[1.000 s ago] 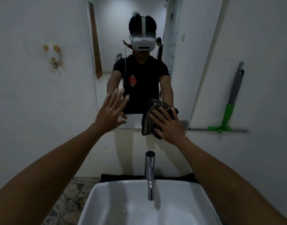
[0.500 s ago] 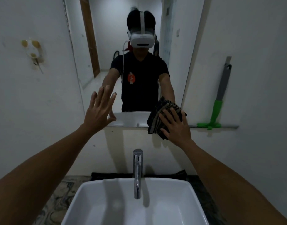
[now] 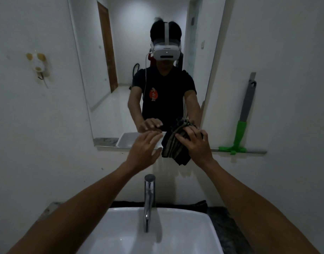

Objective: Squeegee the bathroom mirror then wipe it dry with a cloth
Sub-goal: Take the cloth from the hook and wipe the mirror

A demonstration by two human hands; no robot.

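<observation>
The tall bathroom mirror [image 3: 121, 52] hangs on the white wall above the sink and reflects a person in a black shirt. My right hand [image 3: 196, 145] presses a dark striped cloth [image 3: 174, 145] against the mirror's bottom edge, near its right corner. My left hand [image 3: 145, 150] is open with fingers spread, just left of the cloth and close to the glass. A squeegee [image 3: 241, 125] with a grey handle and green head stands upright against the wall on the narrow ledge [image 3: 254, 152], to the right of the mirror.
A chrome tap [image 3: 148, 200] rises behind the white basin [image 3: 185, 233] directly below my arms. A stained wall hook [image 3: 39, 67] sits on the left wall. Dark stone counter [image 3: 228, 233] shows to the right of the basin.
My left hand has dropped and swung right, ending beside the cloth. My right hand with the cloth stays at the mirror's lower edge. The camera has tilted, showing more of the mirror.
</observation>
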